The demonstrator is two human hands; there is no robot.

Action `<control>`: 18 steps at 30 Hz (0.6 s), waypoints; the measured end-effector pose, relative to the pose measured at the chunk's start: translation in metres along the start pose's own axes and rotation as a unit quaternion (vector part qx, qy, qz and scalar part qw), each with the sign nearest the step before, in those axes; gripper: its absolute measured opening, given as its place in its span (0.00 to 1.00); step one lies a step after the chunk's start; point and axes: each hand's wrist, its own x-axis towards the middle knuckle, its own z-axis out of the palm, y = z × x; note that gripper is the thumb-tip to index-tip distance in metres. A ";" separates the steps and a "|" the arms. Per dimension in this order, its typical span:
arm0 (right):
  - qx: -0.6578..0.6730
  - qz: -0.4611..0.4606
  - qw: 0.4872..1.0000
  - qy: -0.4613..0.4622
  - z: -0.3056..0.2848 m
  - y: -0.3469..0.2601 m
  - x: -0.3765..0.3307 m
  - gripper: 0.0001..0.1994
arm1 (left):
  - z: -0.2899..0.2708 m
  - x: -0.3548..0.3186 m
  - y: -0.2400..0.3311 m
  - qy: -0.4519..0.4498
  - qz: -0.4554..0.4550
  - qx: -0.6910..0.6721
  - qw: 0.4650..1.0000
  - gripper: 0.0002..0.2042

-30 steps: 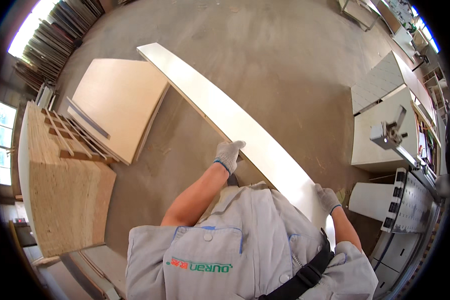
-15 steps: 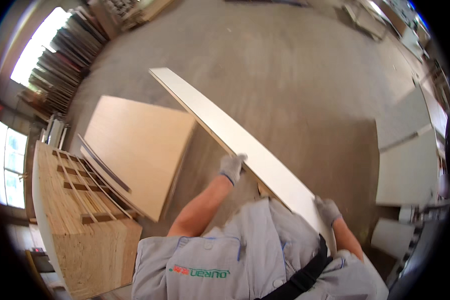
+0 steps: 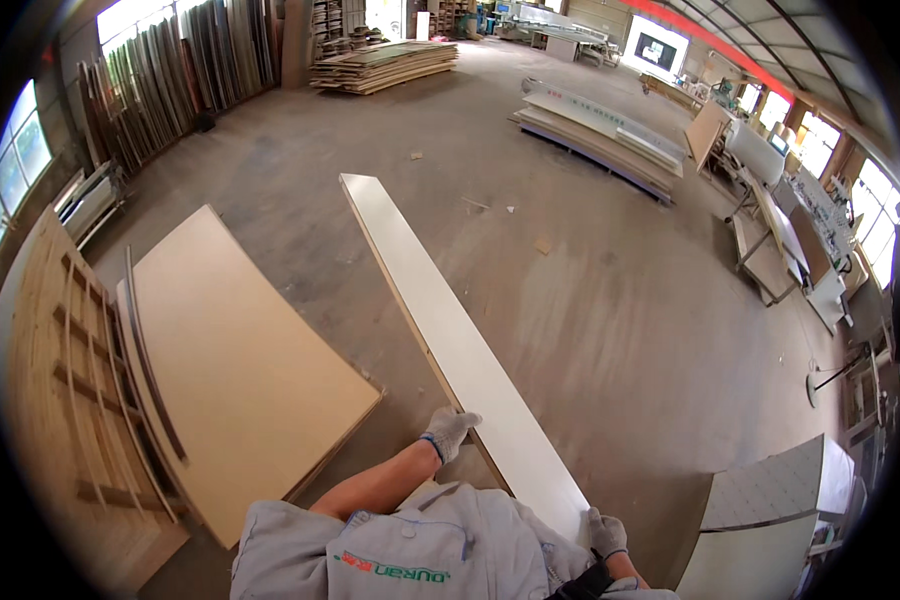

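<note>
A long, narrow white board [image 3: 450, 335] with a light wood edge reaches out from my body toward the far left, held off the floor. My left hand [image 3: 451, 433], in a grey knit glove, grips its left edge, thumb on the white face; the other fingers are hidden below. Closer to my body, my right hand [image 3: 607, 532], gloved alike, closes on the right edge. The board's near end is partly hidden by my body.
Left of me lies a large tan panel [image 3: 235, 355], with a slatted wooden frame [image 3: 85, 380] beyond it. Stacked boards [image 3: 600, 140] lie ahead; another pile [image 3: 385, 65] is farther back. Pale panels [image 3: 760, 550] stand at the near right, a workbench [image 3: 770, 220] farther along.
The view has lifted, bringing more of the far workshop into sight. Both hands keep hold of the white board, which appears lower and points more nearly straight ahead.
</note>
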 end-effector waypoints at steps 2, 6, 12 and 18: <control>-0.020 0.002 1.000 0.023 -0.009 -0.063 0.033 0.34 | -0.018 0.052 0.054 -0.012 -0.017 -0.022 1.000 0.14; -0.067 -0.041 0.985 0.153 -0.041 -0.180 0.097 0.33 | -0.021 0.166 0.164 -0.047 -0.013 -0.061 0.997 0.15; -0.143 -0.072 0.971 0.178 -0.096 -0.381 0.214 0.35 | -0.020 0.352 0.311 -0.013 -0.003 -0.066 0.998 0.12; -0.112 -0.104 0.978 0.142 -0.155 -0.565 0.380 0.39 | -0.034 0.540 0.454 -0.016 0.079 -0.084 0.993 0.12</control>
